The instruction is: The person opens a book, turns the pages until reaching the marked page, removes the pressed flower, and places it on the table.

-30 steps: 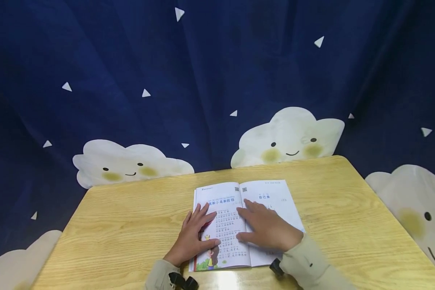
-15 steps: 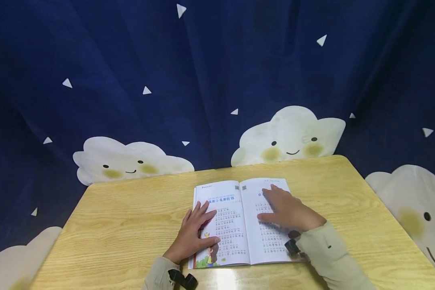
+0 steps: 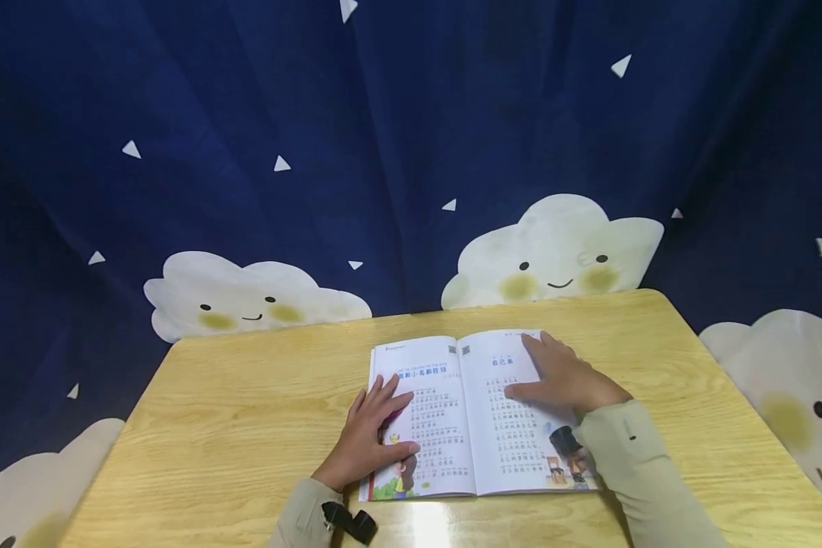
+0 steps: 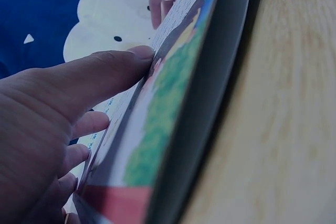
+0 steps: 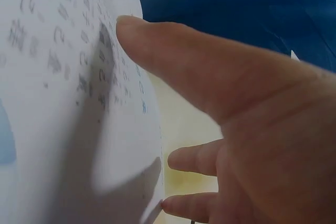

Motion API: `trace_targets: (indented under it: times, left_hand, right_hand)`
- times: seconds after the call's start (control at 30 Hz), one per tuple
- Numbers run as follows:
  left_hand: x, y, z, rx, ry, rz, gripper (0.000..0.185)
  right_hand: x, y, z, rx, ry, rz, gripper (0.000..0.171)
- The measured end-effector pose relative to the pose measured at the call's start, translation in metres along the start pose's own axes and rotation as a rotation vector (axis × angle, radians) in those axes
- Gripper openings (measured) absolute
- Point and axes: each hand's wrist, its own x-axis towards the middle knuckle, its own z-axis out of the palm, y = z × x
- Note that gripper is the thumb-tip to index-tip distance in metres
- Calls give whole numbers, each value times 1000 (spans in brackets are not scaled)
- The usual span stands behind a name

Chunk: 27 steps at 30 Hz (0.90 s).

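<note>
An open book (image 3: 479,449) lies on the wooden table, both pages printed with Chinese text and small coloured pictures. My left hand (image 3: 370,438) rests on the left page with its fingers spread; in the left wrist view the thumb (image 4: 113,72) lies over the page near its lower picture. My right hand (image 3: 568,374) is at the upper outer part of the right page, fingers extended toward the page's far corner. In the right wrist view its thumb (image 5: 157,45) stands over the printed lines and its fingertips are right at the page's edge.
The light wooden table (image 3: 260,411) spreads around the book. Behind it hangs a dark blue curtain (image 3: 397,152) with white triangles and smiling clouds (image 3: 562,251). Black straps with small devices (image 3: 349,523) sit on the wrists.
My right hand has slid from the book's middle across the right page to its outer upper edge, uncovering the text and lower picture. The left hand has stayed on the left page.
</note>
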Motion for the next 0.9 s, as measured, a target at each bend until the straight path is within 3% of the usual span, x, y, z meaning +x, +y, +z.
trace_targets:
  times: [0.6,0.8,0.9]
  left_hand:
    - [3,3,0,2,-29,8,76]
    - [4,1,-1,21,-18,8,77]
    - [3,0,-3,20,-27,4,78]
  right_hand:
    - [-5,9,-4,47,-16,15,109]
    - [-3,8,-3,152,-32,5,112]
    - [-3,7,-3,139,-41,10,112]
